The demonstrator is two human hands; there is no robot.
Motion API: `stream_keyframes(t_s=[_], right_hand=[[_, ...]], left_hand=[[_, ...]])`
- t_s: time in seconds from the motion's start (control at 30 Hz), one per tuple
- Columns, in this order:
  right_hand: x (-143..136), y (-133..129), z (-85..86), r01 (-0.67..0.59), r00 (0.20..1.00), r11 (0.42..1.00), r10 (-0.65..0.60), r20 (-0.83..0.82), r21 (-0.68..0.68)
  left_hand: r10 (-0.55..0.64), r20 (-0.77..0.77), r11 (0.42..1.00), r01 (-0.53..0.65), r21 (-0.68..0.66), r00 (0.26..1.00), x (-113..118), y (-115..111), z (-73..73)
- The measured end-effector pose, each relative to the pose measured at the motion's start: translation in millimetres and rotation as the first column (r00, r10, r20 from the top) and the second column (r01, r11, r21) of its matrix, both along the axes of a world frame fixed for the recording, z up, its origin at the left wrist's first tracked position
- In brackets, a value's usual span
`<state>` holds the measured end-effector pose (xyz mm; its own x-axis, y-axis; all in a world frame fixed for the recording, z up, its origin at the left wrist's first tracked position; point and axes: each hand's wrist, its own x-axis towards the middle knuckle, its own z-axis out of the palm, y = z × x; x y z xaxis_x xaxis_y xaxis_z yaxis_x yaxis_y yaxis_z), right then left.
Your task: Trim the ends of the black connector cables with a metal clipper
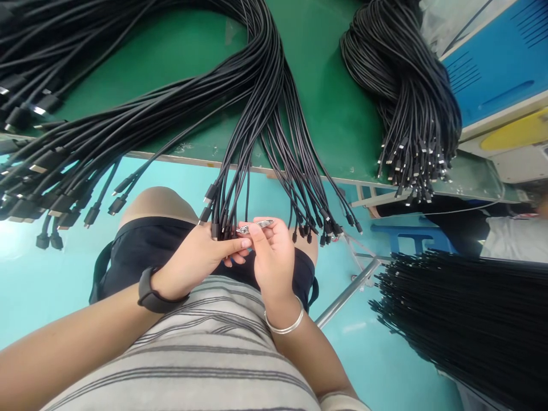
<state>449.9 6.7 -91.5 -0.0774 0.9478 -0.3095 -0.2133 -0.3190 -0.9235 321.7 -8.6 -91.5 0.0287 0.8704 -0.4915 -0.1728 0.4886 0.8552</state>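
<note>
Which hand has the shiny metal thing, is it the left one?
No, the shiny metal thing sits between the thumb and fingers of the right hand.

- No text, label, brand, number or sign could be read anywhere in the view.
- At nine o'clock, any print on the black connectors [51, 158] was probably too small and blurred to make out.
- At ten o'clock, the pale marks near the front edge of the green table [325, 91] formed no readable letters.
- At two o'clock, the dark slits on the blue panel [500, 63] spelled nothing, and the yellow patch [514, 130] just below it carried no legible wording.
- At eight o'clock, the dark wristband [157, 297] offered no readable name or figure.
</note>
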Motion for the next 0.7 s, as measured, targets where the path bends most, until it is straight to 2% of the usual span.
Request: stream_keyframes(t_s=[0.1,0.2,0.27,0.37,0.5,0.63,0.7], right_hand=[[0.7,0.2,-5.0,0.026,1.0,1.0,-0.026,0.015,-0.001],[1.0,2.6,-7.9,0.04,0.996,0.999,-0.043,-0.079,-0.032],[1.4,4.9,-7.0,0.002,0.985,0.999,-0.01,-0.175,-0.047],[2.5,8.0,-1.9,-0.114,0.96,0.993,0.106,-0.26,-0.018],[5.0,10.4,3.9,-0.22,0.938,0.975,0.217,-0.271,0.019],[10.1,12.3,2.6,-0.191,0.952,0.981,0.186,-0.244,0.002],[12.8,13.6,2.2,-0.179,0.955,0.984,0.172,-0.243,-0.009]], left_hand=[[-0.006,-0.011,1.0,0.006,-0.002,1.0,0.7,0.2,0.5],[-0.013,-0.027,1.0,0.012,-0.005,1.0,0.3,0.7,0.9],[-0.025,-0.034,1.0,0.024,-0.014,0.999,-0.8,0.6,0.5],[-0.025,-0.018,0.999,0.024,-0.028,1.0,-3.4,-0.6,-1.2],[-0.033,0.091,0.999,0.037,-0.037,0.995,-8.2,-3.3,-3.6],[-0.059,0.274,0.992,0.087,-0.089,0.96,-15.7,-5.8,-5.6],[-0.08,0.314,0.988,0.117,-0.1,0.946,-20.2,-6.5,-7.1]])
